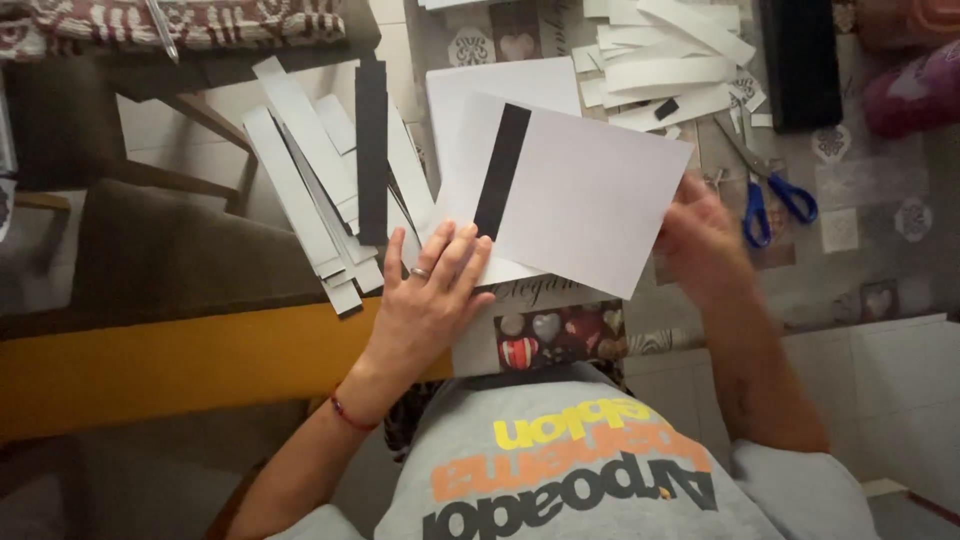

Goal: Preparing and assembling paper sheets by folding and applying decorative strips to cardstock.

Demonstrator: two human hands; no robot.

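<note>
**Two hands on a white sheet with one black strip**

Two bare hands work on a white sheet (585,205) that lies tilted on the table (870,250), in front of the person. The left hand (432,295) lies flat and open, fingers spread, with its fingertips pressing on the lower left edge of the sheet; a ring is on one finger and a red bracelet (352,415) is around the wrist. The right hand (705,240) is at the right edge of the sheet and touches it, but it is blurred, so I cannot tell if it grips the paper or only rests there. A black strip (502,170) lies on the left part of the sheet, nearly upright, just above the left fingertips. Under this sheet is another white sheet (500,90).

To the left of the sheets, a pile of white strips (300,190) hangs partly over the table edge, with one long black strip (371,150) on top of it. At the far side of the table is a second heap of white strips (665,60). Scissors with blue handles (770,195) lie just beside the right hand. A brown chair (170,250) stands on the left.
</note>
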